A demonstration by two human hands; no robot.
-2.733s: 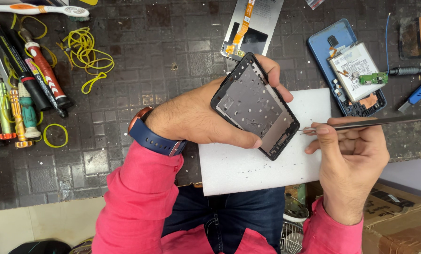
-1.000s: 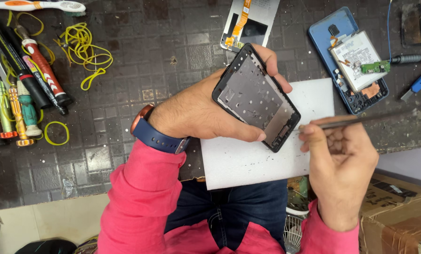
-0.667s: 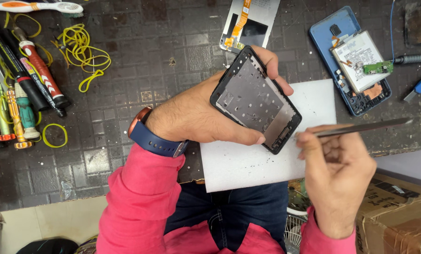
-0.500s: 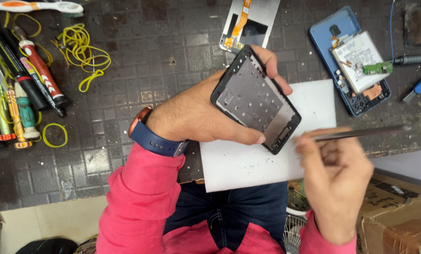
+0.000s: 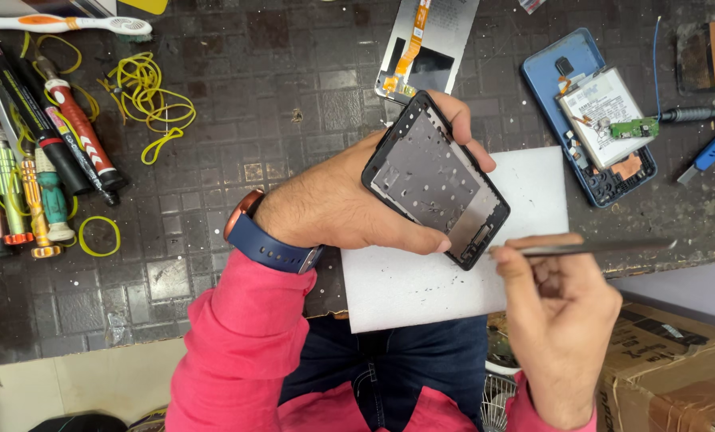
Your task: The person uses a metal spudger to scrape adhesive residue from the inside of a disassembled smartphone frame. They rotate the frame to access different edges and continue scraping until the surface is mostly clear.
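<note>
My left hand [image 5: 349, 204] grips a black phone frame [image 5: 436, 180] with a bare grey metal inner plate, held tilted above a white sheet [image 5: 421, 280] on the dark mat. My right hand [image 5: 561, 320] pinches slim metal tweezers [image 5: 589, 248], whose tip sits just right of the frame's lower corner. A blue watch band wraps my left wrist, and both sleeves are pink.
An opened blue phone [image 5: 593, 120] with its battery and a small green board lies at the upper right. A silver display panel [image 5: 429, 44] lies at the top. Screwdrivers and pens [image 5: 29, 168], yellow rubber bands [image 5: 145, 92] and a toothbrush [image 5: 61, 24] fill the left. A cardboard box [image 5: 677, 376] stands at the lower right.
My right hand has shifted slightly with the tweezers, keeping the tip near the frame's lower corner. The left hand still holds the frame the same way.
</note>
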